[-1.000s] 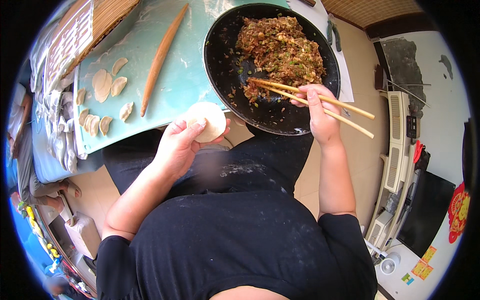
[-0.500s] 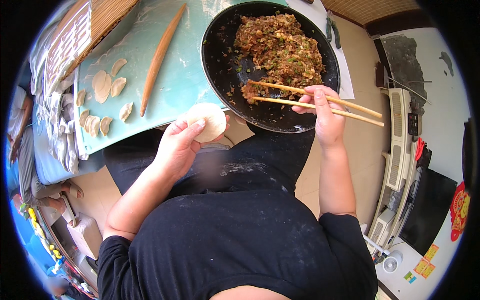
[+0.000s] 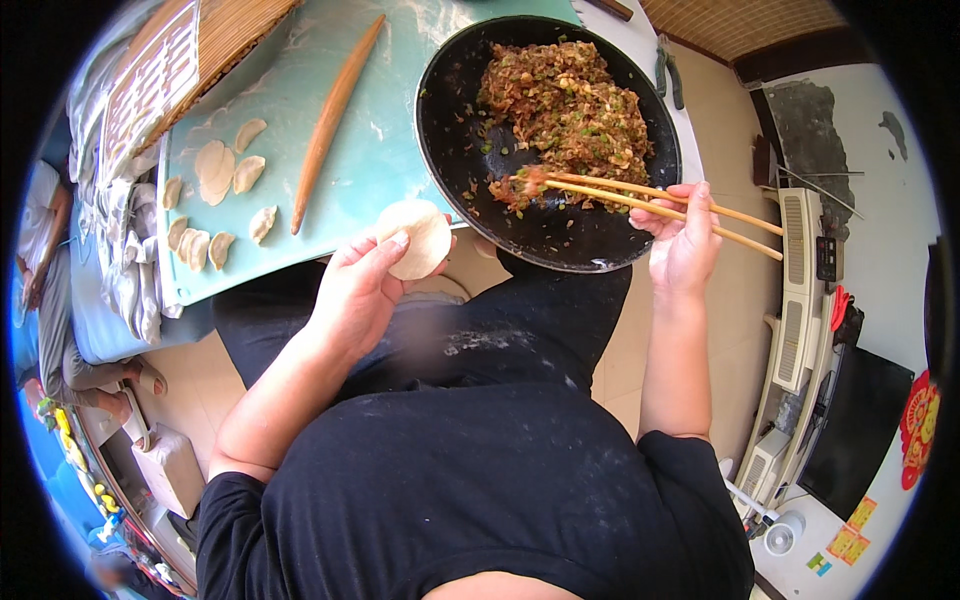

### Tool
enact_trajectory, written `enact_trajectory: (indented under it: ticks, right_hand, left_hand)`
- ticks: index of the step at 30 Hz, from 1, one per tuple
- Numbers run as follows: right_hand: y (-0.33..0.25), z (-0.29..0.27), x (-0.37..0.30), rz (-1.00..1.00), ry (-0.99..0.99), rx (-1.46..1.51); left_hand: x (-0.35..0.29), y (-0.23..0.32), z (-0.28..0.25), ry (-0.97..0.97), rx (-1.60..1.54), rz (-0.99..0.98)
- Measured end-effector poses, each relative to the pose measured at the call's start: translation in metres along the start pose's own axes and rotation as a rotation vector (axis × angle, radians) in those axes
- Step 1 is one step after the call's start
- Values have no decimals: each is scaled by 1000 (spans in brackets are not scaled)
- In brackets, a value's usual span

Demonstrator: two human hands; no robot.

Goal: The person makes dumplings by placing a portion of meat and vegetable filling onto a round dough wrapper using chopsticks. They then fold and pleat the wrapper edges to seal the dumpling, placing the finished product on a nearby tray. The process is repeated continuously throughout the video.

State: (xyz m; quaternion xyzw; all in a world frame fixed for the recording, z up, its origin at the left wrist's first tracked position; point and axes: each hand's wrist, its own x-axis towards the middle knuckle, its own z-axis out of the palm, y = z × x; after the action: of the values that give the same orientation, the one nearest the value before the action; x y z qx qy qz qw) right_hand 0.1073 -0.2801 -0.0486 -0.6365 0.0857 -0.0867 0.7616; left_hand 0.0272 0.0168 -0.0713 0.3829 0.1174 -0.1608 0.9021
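Observation:
My left hand holds a round, pale dumpling wrapper by its edge, thumb on top, just off the near edge of the green board. In my right hand is a pair of chopsticks, closed together over the black pan. Their tips pinch a small lump of filling above the pan's near side. The main heap of chopped meat-and-green filling lies toward the pan's far side.
On the board lie a tapered wooden rolling pin, several folded dumplings and a few flat wrappers. A woven tray covers the far left corner. Another person sits at the left. Dark-handled pliers lie beyond the pan.
The chopsticks have come together and shifted right, now with filling between their tips. My right hand has moved slightly right; my left hand still holds the wrapper in nearly the same place.

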Motion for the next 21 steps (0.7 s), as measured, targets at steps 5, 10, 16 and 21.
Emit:
enact_trajectory:
  ticks: [5, 10, 16, 21]
  right_hand:
    - [-3, -23, 6, 248, 51, 326]
    - [-13, -6, -16, 420, -32, 531]
    - [-8, 27, -60, -30, -114, 233]
    - [-10, 28, -78, -405, -329, 18]
  left_hand:
    - [11, 1, 18, -36, -38, 11]
    - [31, -1, 44, -84, -154, -44]
    - [30, 2, 59, -48, -334, -101]
    - [28, 1, 55, 26, -234, -51]
